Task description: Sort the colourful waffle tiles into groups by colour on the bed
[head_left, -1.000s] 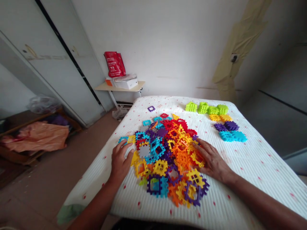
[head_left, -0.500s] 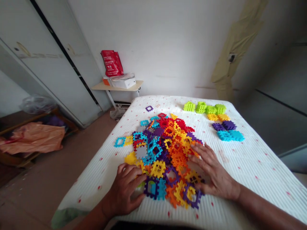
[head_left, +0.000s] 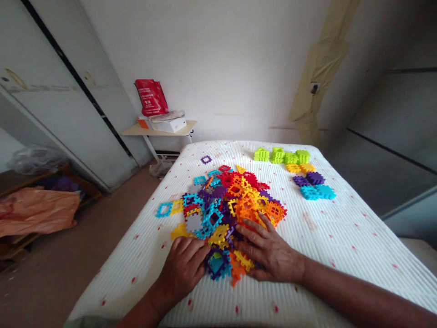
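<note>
A mixed pile of plastic interlocking tiles [head_left: 246, 207] in red, orange, yellow, purple, blue and grey lies on the bed's white cover. My right hand [head_left: 269, 250] rests on the near right part of the pile, fingers spread over orange, yellow and purple tiles. At the near left edge, my left hand [head_left: 186, 262] touches the tiles with its fingers bent; its fingertips are partly hidden, and whether it grips a tile cannot be seen. Between the hands lie a yellow tile [head_left: 218, 234] and a purple frame tile [head_left: 216, 264] over a blue one.
Sorted stacks stand at the far right: green tiles [head_left: 261, 155], yellow tiles [head_left: 307, 168], purple tiles [head_left: 315, 177] and blue tiles [head_left: 324, 192]. One purple frame [head_left: 206, 160] lies alone at the far left. Behind is a small table [head_left: 133, 130] with a red bag [head_left: 151, 98].
My right hand has moved left and inward, pushing near-right tiles toward the middle of the pile. My left hand stays at the left edge. The whole view has shifted a little.
</note>
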`<state>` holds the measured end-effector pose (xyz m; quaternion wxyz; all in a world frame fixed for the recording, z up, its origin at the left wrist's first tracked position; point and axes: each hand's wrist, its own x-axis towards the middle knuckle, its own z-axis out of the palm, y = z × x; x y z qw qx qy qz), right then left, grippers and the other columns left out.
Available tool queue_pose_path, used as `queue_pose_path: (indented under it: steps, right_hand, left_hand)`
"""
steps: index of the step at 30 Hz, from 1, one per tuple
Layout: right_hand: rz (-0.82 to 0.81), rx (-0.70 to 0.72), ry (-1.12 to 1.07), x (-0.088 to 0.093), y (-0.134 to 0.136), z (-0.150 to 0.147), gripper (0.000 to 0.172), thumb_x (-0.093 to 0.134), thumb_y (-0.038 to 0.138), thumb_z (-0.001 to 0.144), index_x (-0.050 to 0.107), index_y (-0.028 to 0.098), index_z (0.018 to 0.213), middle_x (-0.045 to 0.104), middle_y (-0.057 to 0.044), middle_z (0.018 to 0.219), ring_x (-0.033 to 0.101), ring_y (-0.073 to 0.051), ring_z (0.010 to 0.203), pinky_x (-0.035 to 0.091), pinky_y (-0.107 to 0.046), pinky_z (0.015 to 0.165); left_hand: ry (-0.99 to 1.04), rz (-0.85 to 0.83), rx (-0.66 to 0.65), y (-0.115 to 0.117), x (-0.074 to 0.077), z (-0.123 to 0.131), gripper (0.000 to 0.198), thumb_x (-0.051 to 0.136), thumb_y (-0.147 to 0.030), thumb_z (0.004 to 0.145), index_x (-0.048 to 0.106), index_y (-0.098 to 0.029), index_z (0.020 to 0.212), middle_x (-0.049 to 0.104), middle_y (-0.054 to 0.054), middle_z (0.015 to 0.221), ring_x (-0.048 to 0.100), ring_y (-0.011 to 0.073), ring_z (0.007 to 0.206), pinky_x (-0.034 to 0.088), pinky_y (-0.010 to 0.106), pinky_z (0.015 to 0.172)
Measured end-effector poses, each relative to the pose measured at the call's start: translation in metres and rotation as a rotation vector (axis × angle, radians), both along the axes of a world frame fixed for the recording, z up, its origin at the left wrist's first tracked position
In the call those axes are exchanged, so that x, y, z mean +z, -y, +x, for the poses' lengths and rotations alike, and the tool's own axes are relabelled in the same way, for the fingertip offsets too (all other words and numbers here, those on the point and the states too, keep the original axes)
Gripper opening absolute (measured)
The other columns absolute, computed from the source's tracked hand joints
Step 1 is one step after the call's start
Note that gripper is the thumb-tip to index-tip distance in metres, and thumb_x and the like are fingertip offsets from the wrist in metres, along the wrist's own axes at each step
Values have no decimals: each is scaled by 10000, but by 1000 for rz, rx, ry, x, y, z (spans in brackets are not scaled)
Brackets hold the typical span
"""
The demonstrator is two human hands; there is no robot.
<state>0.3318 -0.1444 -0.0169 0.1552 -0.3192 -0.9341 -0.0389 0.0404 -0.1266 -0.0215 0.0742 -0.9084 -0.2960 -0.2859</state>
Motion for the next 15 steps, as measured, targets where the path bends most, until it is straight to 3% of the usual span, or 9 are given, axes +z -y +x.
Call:
queue_pose_path:
  steps: [9,15]
  right_hand:
    - [8,-168,-80,-2,-34,-10,534,467,515,848,488,240,1305,375,-108,1435,297,-331,1300,150,-603,1038]
    - [-30,-333,-243,11,-52,-16,324,452,370,891,624,220,1120,453,-114,1369,401,-305,1202,350,-509,949]
  left_hand:
    - [53,88,80,-16,7,24,241,455,-138,823,645,-175,967,659,47,793,551,160,715,373,339,716]
    - [108,21,176,-36,10,44,259,454,-128,836,648,-185,997,647,42,741,569,169,710,398,341,686]
